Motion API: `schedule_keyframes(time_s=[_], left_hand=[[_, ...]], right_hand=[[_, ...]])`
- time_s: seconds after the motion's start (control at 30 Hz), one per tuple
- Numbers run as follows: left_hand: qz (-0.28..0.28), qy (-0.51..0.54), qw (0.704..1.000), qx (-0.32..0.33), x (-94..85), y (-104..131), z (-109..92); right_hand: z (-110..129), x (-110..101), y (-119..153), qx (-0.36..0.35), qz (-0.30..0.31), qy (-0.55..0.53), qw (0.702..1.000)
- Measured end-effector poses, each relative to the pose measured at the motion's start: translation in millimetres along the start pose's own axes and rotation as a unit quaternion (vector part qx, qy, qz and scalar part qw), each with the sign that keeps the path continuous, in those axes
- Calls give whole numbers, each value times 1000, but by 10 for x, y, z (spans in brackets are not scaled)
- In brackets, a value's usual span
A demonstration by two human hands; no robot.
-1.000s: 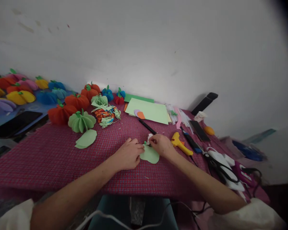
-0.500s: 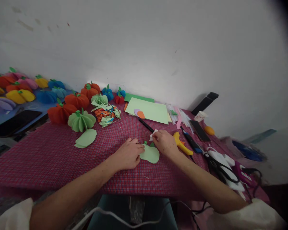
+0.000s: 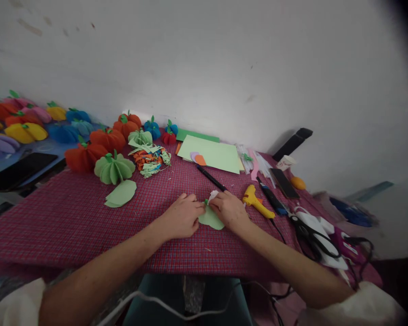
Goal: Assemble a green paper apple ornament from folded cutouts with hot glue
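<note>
A light green paper pumpkin shape [image 3: 211,220] with a small green stem lies flat on the table in front of me. My left hand [image 3: 183,217] rests at its left edge, fingers bent, fingertips pressing the paper. In my right hand [image 3: 231,212] a crumpled white tissue [image 3: 213,195] is pinched, held over the stem at the top of the shape. The right fingers hide part of the paper beneath. To the right of that hand lies a yellow hot glue gun [image 3: 257,202].
Paper pumpkins [image 3: 114,169] and a pile of paper scraps [image 3: 149,159] stand at the back left. Paper sheets [image 3: 212,153] and a black pen [image 3: 211,177] lie ahead. On the right are a utility knife [image 3: 271,197], scissors [image 3: 313,235], a phone [image 3: 284,183] and a paper cup [image 3: 286,162].
My right hand has moved left and slightly down with the tissue, from beside the stem to over it. My left hand has stayed at the paper's edge.
</note>
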State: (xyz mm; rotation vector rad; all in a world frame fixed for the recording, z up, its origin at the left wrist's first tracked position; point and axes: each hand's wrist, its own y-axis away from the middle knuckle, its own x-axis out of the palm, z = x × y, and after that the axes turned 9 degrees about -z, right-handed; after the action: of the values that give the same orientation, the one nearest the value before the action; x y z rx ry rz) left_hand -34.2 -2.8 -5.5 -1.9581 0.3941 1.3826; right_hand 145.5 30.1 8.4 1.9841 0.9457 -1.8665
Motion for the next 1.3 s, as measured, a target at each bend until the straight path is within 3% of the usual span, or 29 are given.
schedule_keyframes(time_s=[0.13, 0.4, 0.73, 0.9, 1.1, 1.3], left_hand=[[0, 2, 1000, -2, 3, 3, 4], [-2, 4, 1000, -1, 8, 3, 7], [-6, 13, 1000, -3, 3, 5, 7], [-13, 15, 1000, -5, -2, 6, 4], [-17, 24, 999, -14, 6, 16, -5], [-20, 37, 999, -20, -14, 1, -33]], right_hand=[[42, -11, -49, -21, 13, 43, 999], [63, -77, -110, -136, 16, 86, 987], [-2, -15, -178, -163, 28, 94, 982], [-121, -64, -157, -126, -9, 85, 988], [-381, -320, -134, -13, -127, 22, 992], [-464, -197, -162, 53, -175, -33, 983]])
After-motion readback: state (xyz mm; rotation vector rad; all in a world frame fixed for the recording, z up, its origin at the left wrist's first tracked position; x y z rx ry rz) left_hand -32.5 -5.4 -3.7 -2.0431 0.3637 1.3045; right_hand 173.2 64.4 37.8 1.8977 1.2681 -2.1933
